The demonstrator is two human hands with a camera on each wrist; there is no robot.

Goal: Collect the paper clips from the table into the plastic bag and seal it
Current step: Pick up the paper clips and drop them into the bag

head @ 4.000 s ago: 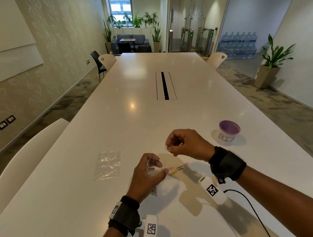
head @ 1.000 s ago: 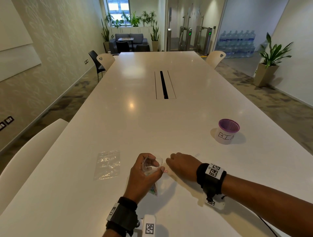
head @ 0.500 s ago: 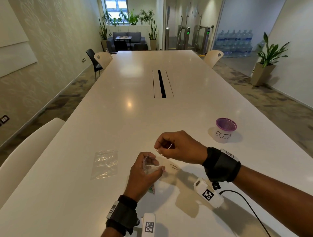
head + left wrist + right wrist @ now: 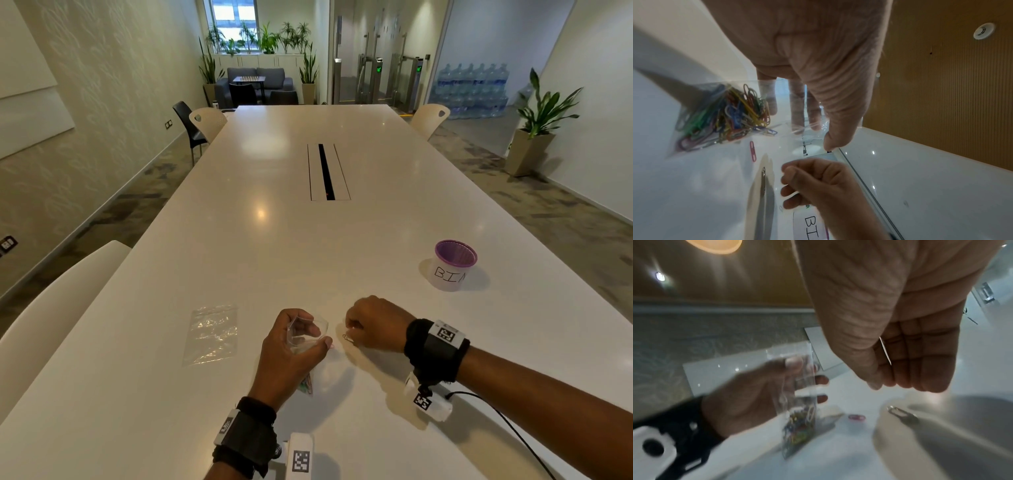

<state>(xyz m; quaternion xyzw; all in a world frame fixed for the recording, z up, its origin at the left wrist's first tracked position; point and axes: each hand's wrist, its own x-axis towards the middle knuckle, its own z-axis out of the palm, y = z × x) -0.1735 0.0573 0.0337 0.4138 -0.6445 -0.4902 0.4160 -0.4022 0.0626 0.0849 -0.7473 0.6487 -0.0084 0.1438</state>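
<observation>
A: Where is the plastic bag [image 4: 306, 334] seen?

B: It is held upright in the left hand [image 4: 291, 356], just above the white table [image 4: 274, 260], with its mouth kept open between thumb and fingers. In the left wrist view a heap of coloured paper clips [image 4: 725, 112] is seen gathered in the bag's lower part.

A: And the right hand [image 4: 373, 323]?

B: It is lowered to the table just right of the bag, fingers curled in toward the thumb. Whether anything is pinched cannot be told; nothing is plainly seen between the fingertips.

A: Are clips left on the table?

B: Two are seen. A silver paper clip [image 4: 348, 337] lies flat just beside the right hand's fingertips, and a pink paper clip [image 4: 753, 153] lies flat between it and the bag, close to the left thumb. Both are shown in the right wrist view, the silver one [image 4: 902, 414] under the curled fingers and the pink one [image 4: 856, 417] nearer the bag.

A: What else is on the table?

B: A second clear plastic bag [image 4: 211, 334] is laid flat to the left of the left hand, well apart from it. A small white cup with a purple rim [image 4: 454, 265], lettered "BIN", is stood farther off to the right.
</observation>
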